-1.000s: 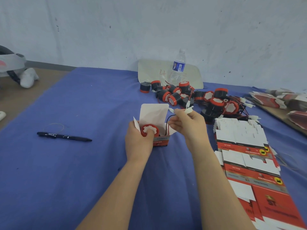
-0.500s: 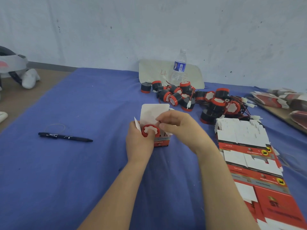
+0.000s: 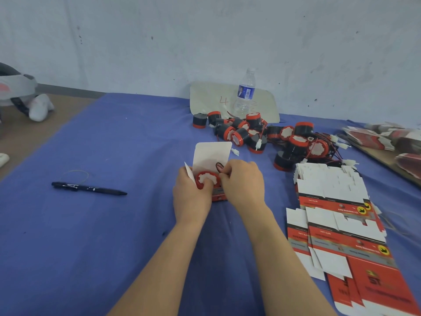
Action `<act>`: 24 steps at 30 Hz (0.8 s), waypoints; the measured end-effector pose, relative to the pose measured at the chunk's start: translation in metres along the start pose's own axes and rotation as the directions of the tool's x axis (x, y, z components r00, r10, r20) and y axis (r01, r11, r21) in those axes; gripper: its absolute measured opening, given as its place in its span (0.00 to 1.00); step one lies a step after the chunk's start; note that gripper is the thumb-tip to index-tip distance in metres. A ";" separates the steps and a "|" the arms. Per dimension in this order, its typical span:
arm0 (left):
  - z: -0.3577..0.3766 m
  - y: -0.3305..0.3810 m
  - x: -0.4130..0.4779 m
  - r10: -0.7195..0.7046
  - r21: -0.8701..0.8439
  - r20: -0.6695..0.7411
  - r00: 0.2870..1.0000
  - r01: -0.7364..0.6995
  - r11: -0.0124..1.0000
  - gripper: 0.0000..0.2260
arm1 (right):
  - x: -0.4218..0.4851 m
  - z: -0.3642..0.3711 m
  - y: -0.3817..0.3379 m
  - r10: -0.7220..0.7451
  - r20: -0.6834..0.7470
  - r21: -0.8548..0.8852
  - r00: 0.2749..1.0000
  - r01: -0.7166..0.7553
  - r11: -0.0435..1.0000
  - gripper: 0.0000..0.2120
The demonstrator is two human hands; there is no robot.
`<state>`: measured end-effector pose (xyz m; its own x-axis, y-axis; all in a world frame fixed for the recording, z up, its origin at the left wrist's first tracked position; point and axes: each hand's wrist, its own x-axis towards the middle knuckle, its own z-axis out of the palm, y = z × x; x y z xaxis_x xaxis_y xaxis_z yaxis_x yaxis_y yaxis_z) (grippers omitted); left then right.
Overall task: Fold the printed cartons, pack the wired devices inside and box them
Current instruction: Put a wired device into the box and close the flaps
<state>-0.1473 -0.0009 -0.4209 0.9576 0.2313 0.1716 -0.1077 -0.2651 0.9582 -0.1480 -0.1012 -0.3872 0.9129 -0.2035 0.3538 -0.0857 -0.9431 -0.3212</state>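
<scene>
Your left hand grips the carton on the bench, fingers curled round it, thumb on the device sitting in its open mouth. Your right hand pinches the wire loop between its fingers, just above the device.

Wall: pale grey-white, matte, scuffed, scattered dark specks. Grey baseboard runs along its foot on the left. Floor: brown, visible only left of the desk. Desk: covered by a blue cloth, far edge meets the wall. Light is soft and even, shadows faint.
</scene>
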 end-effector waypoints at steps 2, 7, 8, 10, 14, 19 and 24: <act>0.000 0.000 0.000 0.005 -0.001 0.000 1.000 -0.005 1.000 0.09 | 0.001 0.001 -0.001 -0.002 0.013 -0.058 1.000 0.003 0.998 0.12; 0.000 0.001 0.000 0.019 0.004 -0.003 1.000 -0.019 1.000 0.09 | 0.006 0.005 -0.004 0.009 0.012 -0.147 1.000 -0.007 0.989 0.17; 0.000 0.001 0.000 0.021 0.006 -0.005 1.000 -0.021 1.000 0.09 | 0.006 0.006 -0.004 0.010 0.010 -0.154 1.000 -0.008 0.988 0.16; 0.000 0.000 0.000 0.022 0.008 -0.009 1.000 -0.022 1.000 0.09 | 0.006 0.007 -0.003 0.006 0.000 -0.135 1.000 -0.006 0.991 0.16; 0.001 0.000 0.000 0.019 0.021 -0.017 1.000 -0.018 1.000 0.09 | 0.003 0.006 -0.004 -0.042 -0.028 -0.061 0.999 0.040 0.997 0.11; 0.001 0.000 0.000 0.024 0.018 -0.014 1.000 -0.024 1.000 0.08 | 0.001 0.002 -0.010 -0.101 0.027 -0.102 0.994 0.104 0.989 0.12; 0.001 0.001 -0.001 0.030 0.027 -0.016 0.999 -0.029 0.999 0.08 | 0.000 0.001 -0.012 -0.056 0.033 0.001 0.998 0.056 0.998 0.12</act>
<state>-0.1484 -0.0020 -0.4203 0.9496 0.2383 0.2037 -0.1284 -0.2970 0.9462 -0.1465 -0.0890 -0.3845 0.9290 -0.1415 0.3419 -0.0341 -0.9528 -0.3018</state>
